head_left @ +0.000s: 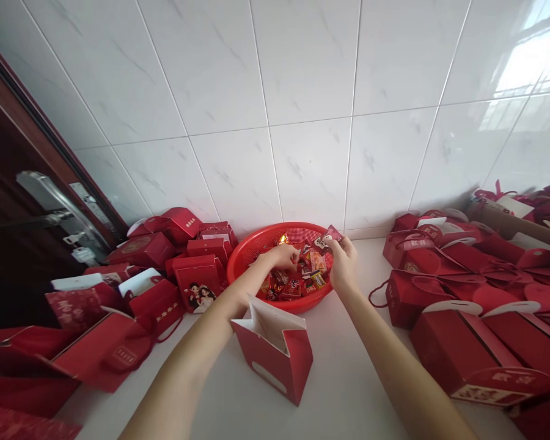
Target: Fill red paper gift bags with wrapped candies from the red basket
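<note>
A red plastic basket (250,235) with perforated sides holds many wrapped candies (293,287). My left hand (285,258) reaches down into it, fingers curled among the candies; what they pinch, if anything, is hidden. At the basket's right rim my right hand (344,260) is closed on a dark red candy packet (327,238), held up above the other sweets. In front of the basket, between my forearms, an open red gift box (279,357) stands upright with its white inside showing.
Red gift boxes (137,305) crowd the left side, some open. Several rows of closed red boxes (462,342) fill the right, with a cardboard carton (527,223) behind them. A tiled wall (309,165) rises at the back; a dark door with a metal handle (59,201) is at left.
</note>
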`<move>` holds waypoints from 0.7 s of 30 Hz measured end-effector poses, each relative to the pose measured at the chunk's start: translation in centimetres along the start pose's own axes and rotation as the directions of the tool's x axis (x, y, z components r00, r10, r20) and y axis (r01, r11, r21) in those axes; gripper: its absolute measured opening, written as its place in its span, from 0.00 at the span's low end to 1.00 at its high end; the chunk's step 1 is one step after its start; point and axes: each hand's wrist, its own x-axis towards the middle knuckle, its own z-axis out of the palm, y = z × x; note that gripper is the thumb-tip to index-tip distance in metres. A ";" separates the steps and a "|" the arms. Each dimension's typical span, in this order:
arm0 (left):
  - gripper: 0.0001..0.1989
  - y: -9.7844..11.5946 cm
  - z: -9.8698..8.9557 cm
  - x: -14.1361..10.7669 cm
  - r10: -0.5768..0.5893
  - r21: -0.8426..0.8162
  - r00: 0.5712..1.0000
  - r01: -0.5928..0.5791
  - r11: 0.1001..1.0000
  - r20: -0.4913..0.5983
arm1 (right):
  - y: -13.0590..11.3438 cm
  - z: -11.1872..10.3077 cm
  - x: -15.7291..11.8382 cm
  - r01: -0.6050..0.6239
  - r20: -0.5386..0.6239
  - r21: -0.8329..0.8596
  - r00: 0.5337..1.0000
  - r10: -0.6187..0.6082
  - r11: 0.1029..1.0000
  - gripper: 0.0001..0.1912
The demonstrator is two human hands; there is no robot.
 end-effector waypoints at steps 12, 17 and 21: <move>0.21 3.1 -2.2 -2.6 0.037 -0.883 0.958 -0.277 0.380 -0.284 | -0.8 0.2 -0.2 -0.110 0.176 0.004 0.978 0.108 0.994 0.10; 0.20 3.5 -1.1 -2.6 -0.055 -0.829 0.900 -0.372 0.418 -0.432 | -0.8 0.0 0.0 -0.115 0.217 0.010 0.970 0.110 0.993 0.11; 0.20 3.1 -0.9 -2.4 -0.138 -0.759 0.830 -0.410 0.505 -0.540 | -0.7 -0.1 0.2 -0.125 0.234 0.009 0.965 0.119 0.992 0.10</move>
